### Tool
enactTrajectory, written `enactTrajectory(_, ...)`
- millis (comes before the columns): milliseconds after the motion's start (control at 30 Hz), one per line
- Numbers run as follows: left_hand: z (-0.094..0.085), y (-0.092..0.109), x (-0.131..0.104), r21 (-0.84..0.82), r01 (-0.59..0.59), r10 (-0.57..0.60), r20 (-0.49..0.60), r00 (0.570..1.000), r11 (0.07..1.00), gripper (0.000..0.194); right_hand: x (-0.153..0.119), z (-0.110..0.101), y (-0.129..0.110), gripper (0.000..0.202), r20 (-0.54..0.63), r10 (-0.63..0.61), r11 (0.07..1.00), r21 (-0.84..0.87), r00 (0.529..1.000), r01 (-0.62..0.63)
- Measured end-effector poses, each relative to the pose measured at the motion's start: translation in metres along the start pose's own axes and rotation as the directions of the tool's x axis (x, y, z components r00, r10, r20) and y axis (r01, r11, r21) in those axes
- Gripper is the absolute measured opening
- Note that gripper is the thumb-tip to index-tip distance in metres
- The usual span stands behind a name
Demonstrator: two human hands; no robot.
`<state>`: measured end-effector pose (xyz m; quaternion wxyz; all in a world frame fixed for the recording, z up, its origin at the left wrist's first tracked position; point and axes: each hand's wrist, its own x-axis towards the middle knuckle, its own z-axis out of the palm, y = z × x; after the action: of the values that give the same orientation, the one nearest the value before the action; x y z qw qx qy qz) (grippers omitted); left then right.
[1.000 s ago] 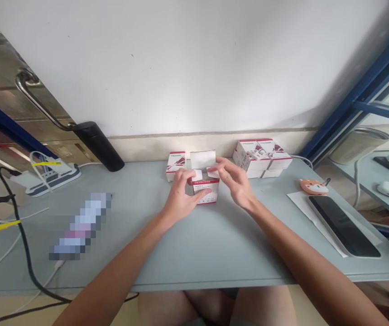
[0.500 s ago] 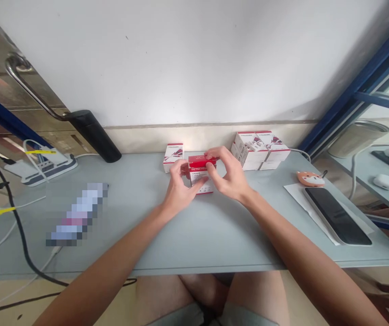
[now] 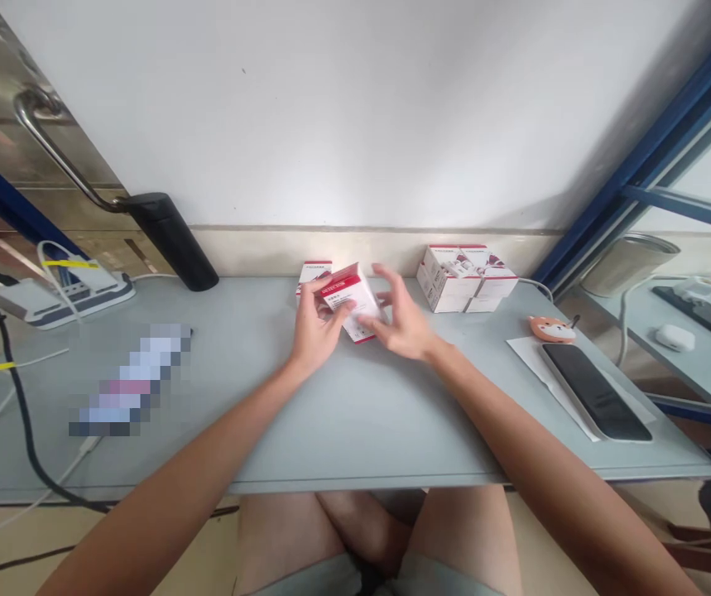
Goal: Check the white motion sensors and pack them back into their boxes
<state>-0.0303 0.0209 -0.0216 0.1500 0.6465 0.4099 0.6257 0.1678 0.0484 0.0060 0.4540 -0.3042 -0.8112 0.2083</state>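
A small white and red carton (image 3: 360, 308) is tilted to the left above the table, its red top edge towards the wall. My left hand (image 3: 314, 333) grips it from the left, thumb across the printed face. At the carton's right side is my right hand (image 3: 409, 324), fingers spread and index raised; its thumb tip looks to be touching the lower right of the face. Behind my left hand stands a similar carton (image 3: 315, 267), partly covered. Several matching cartons (image 3: 454, 291) are stacked to the right, against the wall.
On the grey table (image 3: 355, 430), a phone with a blurred screen (image 3: 135, 377) lies left and a dark phone (image 3: 597, 393) rests on white paper at right. An orange animal-faced item (image 3: 552, 329), a black cylinder (image 3: 175, 244) and a power strip (image 3: 75, 298) with cables are around the edges.
The carton has gone from upright to tilted left. My right hand's fingers have come off its red top and spread apart at its right side. My left hand keeps its hold.
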Motion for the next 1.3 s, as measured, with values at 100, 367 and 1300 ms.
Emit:
enactTrajectory(100,-0.002,-0.004,0.002,-0.127,0.129,-0.138,-0.067,0.988,0.984,0.050,-0.002,0.002,0.005,0.082,0.173,0.104,0.995,-0.025,0.979,-0.101)
enactTrajectory(367,-0.018,-0.003,0.012,0.108,0.121,-0.119,-0.030,0.992,0.987,0.052,0.007,0.008,0.004,0.055,-0.146,0.357,0.924,0.198,0.923,-0.326)
enactTrajectory(1300,-0.012,0.052,-0.003,0.267,-0.296,0.194,0.349,0.917,0.917,0.039,0.020,-0.060,0.015,0.031,-0.486,-0.027,0.821,-0.509,0.874,-0.257)
